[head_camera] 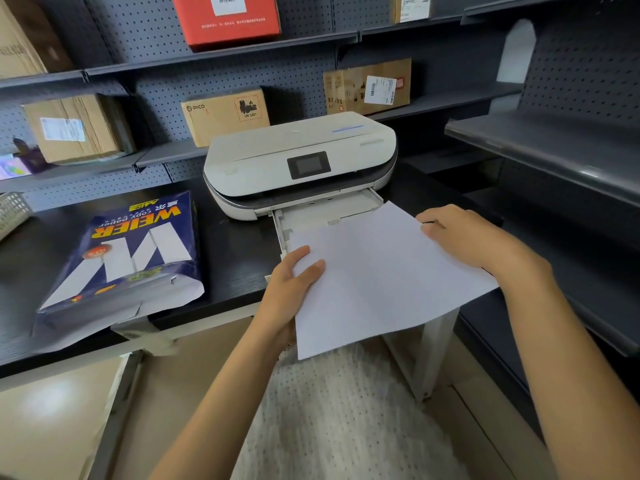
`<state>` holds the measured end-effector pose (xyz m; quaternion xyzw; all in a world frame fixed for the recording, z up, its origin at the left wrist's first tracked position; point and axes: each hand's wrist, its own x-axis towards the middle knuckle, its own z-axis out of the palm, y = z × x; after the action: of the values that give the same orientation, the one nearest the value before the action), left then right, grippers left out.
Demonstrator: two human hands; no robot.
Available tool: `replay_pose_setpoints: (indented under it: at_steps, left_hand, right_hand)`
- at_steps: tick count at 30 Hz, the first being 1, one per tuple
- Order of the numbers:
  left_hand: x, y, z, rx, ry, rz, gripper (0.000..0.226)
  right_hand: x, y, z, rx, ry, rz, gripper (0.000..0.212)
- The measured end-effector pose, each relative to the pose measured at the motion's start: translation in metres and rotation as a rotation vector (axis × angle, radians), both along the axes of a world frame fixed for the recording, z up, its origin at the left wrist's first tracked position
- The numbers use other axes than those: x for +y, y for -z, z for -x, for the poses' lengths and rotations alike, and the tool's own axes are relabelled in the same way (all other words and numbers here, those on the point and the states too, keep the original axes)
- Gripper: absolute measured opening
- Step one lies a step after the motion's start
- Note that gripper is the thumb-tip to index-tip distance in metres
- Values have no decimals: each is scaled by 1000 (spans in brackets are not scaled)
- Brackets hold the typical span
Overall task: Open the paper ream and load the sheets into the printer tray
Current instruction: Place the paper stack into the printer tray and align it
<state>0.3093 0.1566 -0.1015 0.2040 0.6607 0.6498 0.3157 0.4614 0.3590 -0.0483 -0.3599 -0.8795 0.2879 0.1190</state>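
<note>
Between the two hands, just off the tabletop's (pixel 235 258) near edge, a stack of white sheets (pixel 381 278) is held roughly flat, its long axis running from 7 o'clock near the person toward 1 o'clock, with the far short edge pointing into the printer tray (pixel 311 216) and overlapping its mouth. At 9 o'clock of the stack, the left hand (pixel 291 289) grips the left long edge, fingers clamped on it with the thumb on top. At 2 o'clock, the right hand (pixel 464 237) rests on the far right corner, fingers curled over the sheets' edge. The tray is pulled out from the white printer (pixel 301 161), which sits at 12 o'clock. At 9 o'clock on the tabletop lies the blue paper ream (pixel 131 258), its torn end open toward the person.
</note>
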Motion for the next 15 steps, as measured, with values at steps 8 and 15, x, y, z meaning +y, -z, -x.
replay_pose_setpoints:
  at_steps: [8,15]
  left_hand:
    - [-2,1,8,21,-6,33,52]
    - [3,-5,14,24,11,63,55]
  right_hand:
    - [6,11,5,-31,-26,84,22]
    - [19,19,11,-37,-12,117,21]
